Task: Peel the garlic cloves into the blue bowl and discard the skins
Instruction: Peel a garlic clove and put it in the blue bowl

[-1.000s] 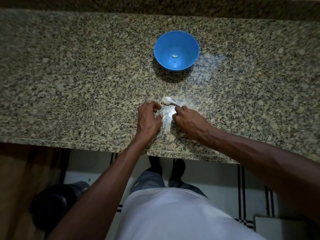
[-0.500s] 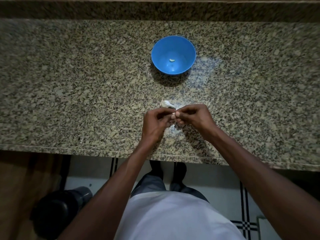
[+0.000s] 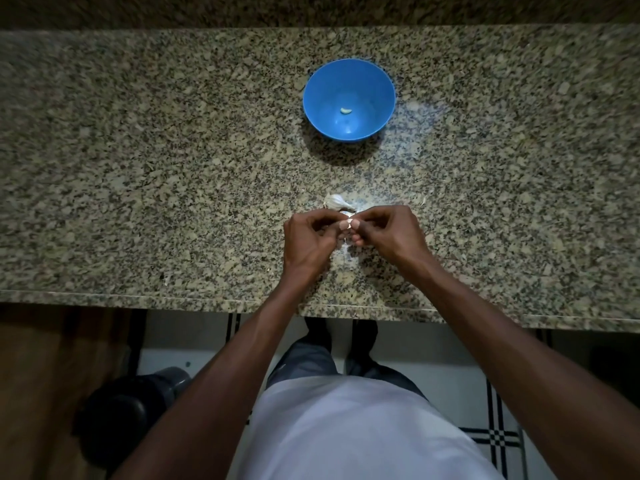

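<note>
The blue bowl (image 3: 374, 81) stands on the granite counter (image 3: 138, 168) with one peeled clove (image 3: 345, 111) at its bottom. Nearer to me lies a white garlic bulb piece (image 3: 335, 201). Just in front of it, my left hand (image 3: 310, 242) and my right hand (image 3: 391, 233) meet above the counter, fingertips together, pinching a small garlic clove (image 3: 348, 224) that is mostly hidden by the fingers. A pale scrap of skin (image 3: 346, 241) shows under the fingertips.
The counter's front edge (image 3: 207, 301) runs just below my wrists. A small bit of skin (image 3: 422, 201) lies right of the hands. Down on the floor at the left stands a dark bin (image 3: 128, 410).
A second ago both hands were down on the counter beside the bulb. They have since come together and lifted a clove between their fingertips. The bowl and bulb have not moved.
</note>
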{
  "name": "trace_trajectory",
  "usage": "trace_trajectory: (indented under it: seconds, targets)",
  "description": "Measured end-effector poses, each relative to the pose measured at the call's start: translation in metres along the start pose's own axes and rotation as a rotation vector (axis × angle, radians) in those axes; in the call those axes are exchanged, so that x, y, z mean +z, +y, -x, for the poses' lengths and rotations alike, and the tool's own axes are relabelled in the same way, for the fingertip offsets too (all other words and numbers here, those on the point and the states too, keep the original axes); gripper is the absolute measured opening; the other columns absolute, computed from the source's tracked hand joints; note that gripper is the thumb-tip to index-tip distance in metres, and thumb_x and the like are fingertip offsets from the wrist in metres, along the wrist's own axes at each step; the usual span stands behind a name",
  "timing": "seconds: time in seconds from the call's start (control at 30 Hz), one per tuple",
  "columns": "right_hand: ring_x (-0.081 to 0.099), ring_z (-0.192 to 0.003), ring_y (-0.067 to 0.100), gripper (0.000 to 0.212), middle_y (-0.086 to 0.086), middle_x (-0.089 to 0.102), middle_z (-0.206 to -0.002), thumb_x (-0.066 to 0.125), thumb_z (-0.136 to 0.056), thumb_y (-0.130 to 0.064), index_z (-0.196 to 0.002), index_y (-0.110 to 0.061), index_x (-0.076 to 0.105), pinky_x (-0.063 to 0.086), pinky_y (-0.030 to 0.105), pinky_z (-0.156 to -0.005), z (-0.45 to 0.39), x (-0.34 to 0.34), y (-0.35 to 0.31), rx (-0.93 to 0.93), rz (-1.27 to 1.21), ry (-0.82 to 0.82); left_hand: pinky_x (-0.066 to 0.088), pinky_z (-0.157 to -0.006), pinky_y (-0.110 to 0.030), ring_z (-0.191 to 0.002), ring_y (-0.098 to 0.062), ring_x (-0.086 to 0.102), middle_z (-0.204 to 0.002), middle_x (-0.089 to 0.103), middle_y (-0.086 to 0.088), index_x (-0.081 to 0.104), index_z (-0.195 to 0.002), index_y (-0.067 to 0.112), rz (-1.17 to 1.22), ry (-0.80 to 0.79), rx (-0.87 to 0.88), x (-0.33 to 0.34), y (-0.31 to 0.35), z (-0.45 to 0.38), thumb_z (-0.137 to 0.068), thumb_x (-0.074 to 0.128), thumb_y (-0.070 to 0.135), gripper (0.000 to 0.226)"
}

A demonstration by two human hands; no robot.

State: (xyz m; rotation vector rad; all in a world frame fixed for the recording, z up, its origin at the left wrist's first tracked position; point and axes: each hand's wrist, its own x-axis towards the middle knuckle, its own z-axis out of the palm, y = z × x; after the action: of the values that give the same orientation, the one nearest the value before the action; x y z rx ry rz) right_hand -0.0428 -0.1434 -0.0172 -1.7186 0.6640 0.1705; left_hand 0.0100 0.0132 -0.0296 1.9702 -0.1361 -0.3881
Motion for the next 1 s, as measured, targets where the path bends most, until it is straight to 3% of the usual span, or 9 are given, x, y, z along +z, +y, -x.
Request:
trace_trajectory:
  seconds: [0.1, 0.2, 0.27, 0.4, 0.6, 0.67, 0.87, 0.93, 1.0]
  targets:
    - [0.073, -0.065, 0.0, 0.014, -0.004, 0.077, -0.083, 0.076, -0.095, -0.013, -0.108, -0.008, 0.078, 0.059, 0.017, -0.061, 0.004, 0.005, 0.003, -0.203, 0.206, 0.081, 0.059, -0.063, -0.016, -0.074, -0.003, 0.074, -0.083, 0.077, 0.008, 0.081, -0.098, 0.01, 0.023, -0.003, -0.065, 0.001, 0.007, 0.0, -0.081, 0.086, 0.012, 0.018]
    - [0.072, -0.069, -0.001, 0.014, -0.002, 0.079, -0.088, 0.076, -0.095, -0.015, -0.107, -0.009, 0.079, 0.06, 0.016, -0.062, 0.007, 0.008, 0.008, -0.297, 0.278, 0.111, 0.062, -0.065, -0.023, -0.071, -0.004, 0.074, -0.083, 0.077, 0.007, 0.08, -0.097, 0.012, -0.016, 0.004, -0.108, 0.001, 0.006, -0.003, -0.082, 0.085, 0.01, 0.016]
    - [0.074, -0.068, 0.002, 0.015, 0.0, 0.079, -0.087, 0.076, -0.095, -0.016, -0.107, -0.008, 0.079, 0.061, 0.018, -0.064, 0.007, 0.008, 0.009, -0.23, 0.211, 0.104, 0.064, -0.068, -0.025, -0.073, -0.005, 0.074, -0.088, 0.078, 0.003, 0.08, -0.1, 0.011, -0.091, 0.01, -0.088, 0.002, 0.003, -0.005, -0.083, 0.084, 0.009, 0.018]
    - [0.078, -0.071, 0.017, 0.012, 0.004, 0.079, -0.08, 0.077, -0.094, -0.015, -0.103, -0.007, 0.079, 0.066, 0.035, -0.073, 0.008, 0.005, 0.007, -0.056, 0.008, 0.043, 0.056, -0.067, -0.012, -0.076, -0.008, 0.07, -0.094, 0.077, -0.005, 0.077, -0.104, 0.007, -0.292, 0.022, 0.065, 0.007, 0.005, -0.002, -0.089, 0.074, 0.001, 0.016]
    - [0.079, -0.079, 0.026, 0.014, 0.01, 0.08, -0.083, 0.079, -0.091, -0.011, -0.103, -0.004, 0.078, 0.065, 0.044, -0.083, 0.007, 0.005, 0.005, 0.03, -0.193, 0.038, 0.054, -0.072, -0.024, -0.084, -0.016, 0.063, -0.092, 0.063, -0.002, 0.065, -0.099, 0.006, -0.37, 0.021, 0.132, 0.018, 0.009, 0.0, -0.095, 0.059, -0.005, 0.014]
    - [0.079, -0.08, 0.026, 0.016, 0.01, 0.08, -0.084, 0.08, -0.09, -0.012, -0.104, -0.004, 0.078, 0.065, 0.044, -0.084, 0.008, 0.004, 0.005, 0.032, -0.208, 0.045, 0.046, -0.073, -0.02, -0.089, -0.015, 0.057, -0.096, 0.06, -0.003, 0.059, -0.097, 0.011, -0.382, 0.005, 0.132, 0.022, 0.012, 0.002, -0.097, 0.056, -0.002, 0.013]
    - [0.078, -0.076, 0.016, 0.012, 0.002, 0.079, -0.087, 0.079, -0.092, -0.017, -0.104, -0.014, 0.079, 0.066, 0.039, -0.077, 0.0, -0.011, 0.012, -0.096, 0.08, 0.123, 0.05, -0.067, -0.01, -0.085, -0.007, 0.067, -0.098, 0.071, -0.001, 0.069, -0.103, 0.012, -0.211, 0.101, 0.009, 0.019, 0.002, 0.007, -0.098, 0.062, 0.003, 0.012]
    - [0.076, -0.077, 0.013, 0.016, 0.002, 0.079, -0.093, 0.078, -0.094, -0.017, -0.109, -0.011, 0.079, 0.065, 0.033, -0.076, -0.004, -0.016, 0.014, -0.171, 0.231, 0.103, 0.054, -0.073, -0.012, -0.09, -0.007, 0.068, -0.104, 0.073, 0.0, 0.072, -0.108, 0.012, -0.215, 0.122, -0.013, 0.011, -0.006, 0.007, -0.097, 0.063, 0.001, 0.018]
    - [0.073, -0.074, 0.011, 0.014, 0.006, 0.075, -0.097, 0.075, -0.096, -0.013, -0.108, -0.008, 0.078, 0.062, 0.022, -0.071, -0.009, -0.02, 0.014, -0.287, 0.403, 0.073, 0.059, -0.086, -0.024, -0.097, -0.01, 0.067, -0.112, 0.07, 0.001, 0.072, -0.11, 0.014, -0.267, 0.13, 0.017, 0.004, -0.011, 0.006, -0.095, 0.063, -0.002, 0.024]
